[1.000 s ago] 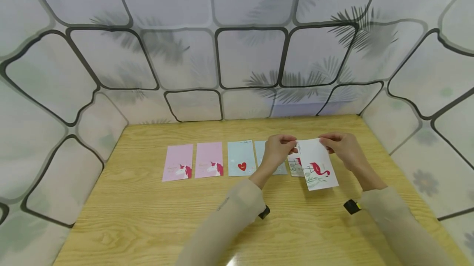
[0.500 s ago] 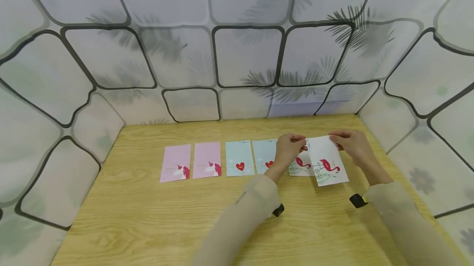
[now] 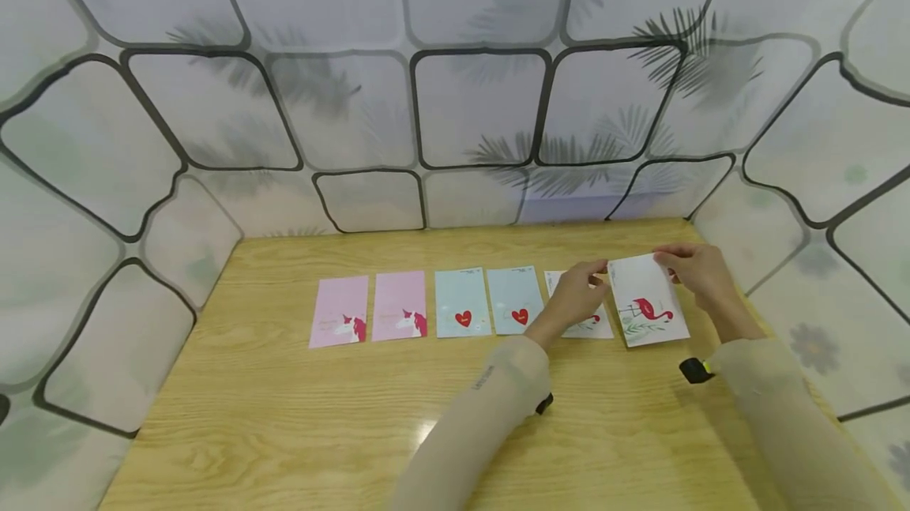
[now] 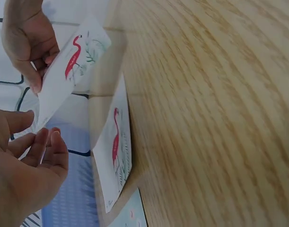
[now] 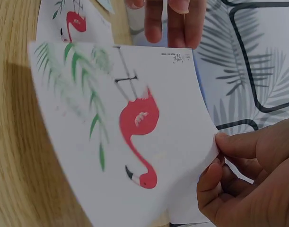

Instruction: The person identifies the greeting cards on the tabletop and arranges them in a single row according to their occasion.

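In the head view my right hand (image 3: 700, 270) pinches the upper right corner of a white flamingo card (image 3: 648, 302), which is raised a little off the table. The right wrist view shows thumb and fingertips on the edge of this card (image 5: 139, 113). My left hand (image 3: 577, 294) is at the card's upper left corner. In the left wrist view the left hand (image 4: 28, 161) has its thumb and fingers parted, with the corner close to the fingertips; contact is unclear. Beneath the left hand lies a second flamingo card (image 3: 590, 328), partly covered by it.
Left of the flamingo cards lie two light blue heart cards (image 3: 462, 302) (image 3: 513, 298), then two pink unicorn cards (image 3: 400, 306) (image 3: 340, 312), all in one row. The wooden table (image 3: 298, 424) meets a patterned fabric wall (image 3: 483, 108) at the back and sides.
Both hands and the held flamingo card have moved right, away from the second flamingo card, and the card has come lower. The left thumb and fingers have parted from the corner.
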A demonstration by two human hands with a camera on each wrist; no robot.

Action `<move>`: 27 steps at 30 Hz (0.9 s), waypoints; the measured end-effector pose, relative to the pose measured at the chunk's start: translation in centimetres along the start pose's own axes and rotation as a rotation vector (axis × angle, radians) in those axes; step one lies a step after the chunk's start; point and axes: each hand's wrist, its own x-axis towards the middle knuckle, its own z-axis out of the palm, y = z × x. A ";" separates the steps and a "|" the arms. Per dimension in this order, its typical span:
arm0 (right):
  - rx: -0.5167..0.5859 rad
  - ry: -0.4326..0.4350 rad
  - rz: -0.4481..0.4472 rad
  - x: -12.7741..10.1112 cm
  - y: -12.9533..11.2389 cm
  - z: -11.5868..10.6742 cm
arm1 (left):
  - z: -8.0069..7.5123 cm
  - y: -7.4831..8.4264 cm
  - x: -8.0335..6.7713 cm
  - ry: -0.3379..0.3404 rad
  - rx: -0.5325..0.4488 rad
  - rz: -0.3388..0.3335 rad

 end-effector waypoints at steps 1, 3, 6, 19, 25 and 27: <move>0.011 0.000 0.002 0.1 0.2 0.0 | 0.1 -0.1 0.1 -0.022 0.050 0.014; 0.028 0.002 0.002 0.4 0.6 0.2 | 0.3 -0.5 0.3 -0.048 0.168 0.053; 0.050 0.011 -0.012 0.8 1.1 0.6 | 0.8 -1.0 0.6 -0.059 0.387 0.124; -0.041 0.071 0.011 1.1 2.7 1.9 | 2.3 -1.7 0.2 -0.103 0.847 0.117; -0.082 0.072 0.034 0.9 3.2 2.4 | 2.9 -1.7 -0.2 -0.094 0.893 0.107; -0.093 0.069 0.049 0.7 3.3 2.5 | 3.0 -1.8 -0.3 -0.105 0.902 0.094</move>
